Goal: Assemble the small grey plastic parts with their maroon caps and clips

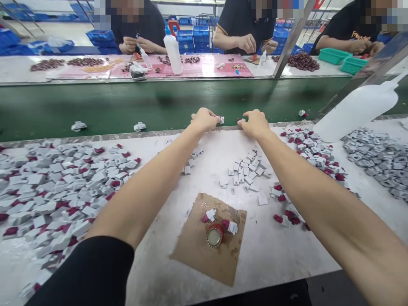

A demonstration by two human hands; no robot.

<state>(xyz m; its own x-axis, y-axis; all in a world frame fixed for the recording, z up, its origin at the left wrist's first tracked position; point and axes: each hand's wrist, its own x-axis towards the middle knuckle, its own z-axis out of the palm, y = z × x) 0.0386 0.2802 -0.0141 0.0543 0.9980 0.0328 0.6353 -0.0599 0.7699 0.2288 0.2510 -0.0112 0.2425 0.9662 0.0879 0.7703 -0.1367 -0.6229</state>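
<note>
My left hand (204, 118) reaches to the belt's near edge. Its fingertips are closed on a small grey-white and maroon plastic piece (220, 120). A little to the right, my right hand (256, 122) pinches another small piece (241, 120), mostly hidden by the fingers, with some maroon showing. Below my hands lies a loose cluster of grey plastic blocks (245, 171). Closer to me, a brown cardboard square (204, 259) bears a red bottle cap-like cup (214, 236) and two grey-and-maroon pieces (231, 226).
A big heap of grey-and-maroon pieces (73, 182) spreads at left; a grey heap (379, 161) is at right. A white squeeze bottle (357, 110) leans by a metal post. The green belt (178, 100) carries scattered pieces. Co-workers sit opposite at a bench (15, 70).
</note>
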